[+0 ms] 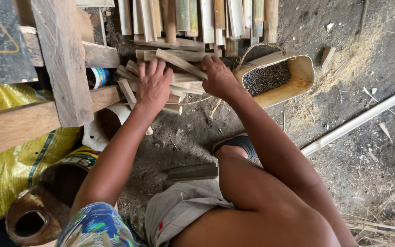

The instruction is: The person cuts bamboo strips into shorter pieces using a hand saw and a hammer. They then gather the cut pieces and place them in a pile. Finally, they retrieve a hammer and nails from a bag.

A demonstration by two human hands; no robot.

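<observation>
Currently both hands are on a loose pile of short split bamboo pieces (179, 77) lying on the dirt floor (344, 91) at the far side of the scene. Left hand (153, 86): palm down, fingers spread and pressed flat over the top of the pile; cannot tell if any one piece is gripped. Right hand (218, 77): fingers curled over the right end of the pile, closed around the ends of one or two pieces, thumb hidden.

Just right of the pile, touching or nearly so, sits a tan scoop-shaped container (300, 73) holding small dark nails (266, 77). Farther off, a row of longer bamboo strips (197, 18) stands upright. A wooden frame (65, 59) crosses the left side, with a yellow sack (10, 169) and a rusty can (33, 219) beneath. A sandalled foot (236, 146) rests near the middle; a flat blade (190, 173) lies beside it.

Risk, judged: split edges look sharp, so a sliding palm could take splinters. The right wrist is close to the container; a sideways pull could tip it and spill nails. The pile is loosely stacked and may slump.
</observation>
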